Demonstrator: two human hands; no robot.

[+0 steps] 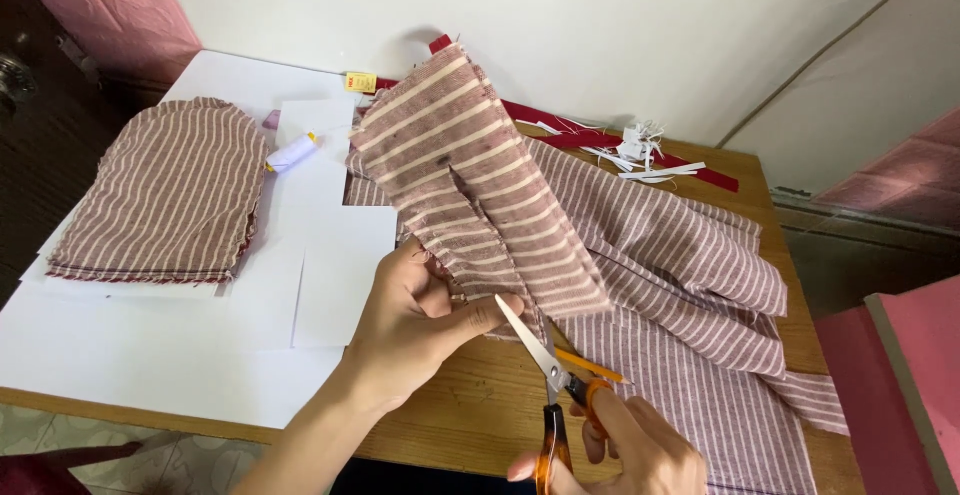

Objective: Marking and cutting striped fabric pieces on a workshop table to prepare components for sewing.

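L hand (420, 320) is pinching the striped fabric piece (480, 175), holding it up off the wooden table (470, 420); R hand (640, 450) is closed around orange scissors (555, 385), blades parted at the lower edge. Looks like mid-trim; the cut needs taut cloth & thumb kept away. No containers; 1 stack of cut pieces (165, 195) is sitting w/ thread spool (290, 153) nearby.

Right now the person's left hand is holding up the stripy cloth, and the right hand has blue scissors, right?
Not quite. The scissors have orange handles, not blue, as the head view shows. The left hand does hold up the striped cloth, and the right hand has the scissors.
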